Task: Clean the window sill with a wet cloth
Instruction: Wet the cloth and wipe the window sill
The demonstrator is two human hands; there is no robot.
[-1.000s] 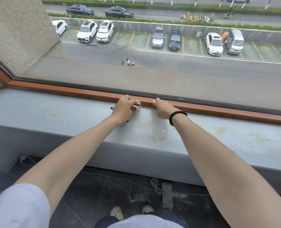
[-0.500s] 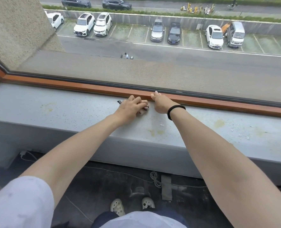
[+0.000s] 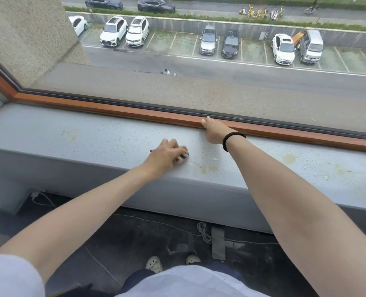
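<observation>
Head view: the left hand (image 3: pixel 166 154) lies on the grey window sill (image 3: pixel 92 136) near its front edge, fingers curled round a small pale wad that I take for the wet cloth (image 3: pixel 183 156); only a scrap of it shows past the fingertips, and a dark sliver at the hand's far side is too small to name. The right hand (image 3: pixel 213 130) is set against the wooden frame (image 3: pixel 113 109) with the thumb up on it; its fingers are hidden behind the knuckles, so I cannot tell whether they grip or merely lean.

Yellowish stains (image 3: pixel 206 168) lie just right of the cloth, with white crumbs (image 3: pixel 215 159) beside them; more marks spread well to the right, so most of the sill looks undone. To wipe well, I would open the wad flatter so more cloth meets the surface; press down through the palm; draw long overlapping strokes from frame to front edge; scrub the stains in short passes. The risk is sweeping crumbs onto the floor.
</observation>
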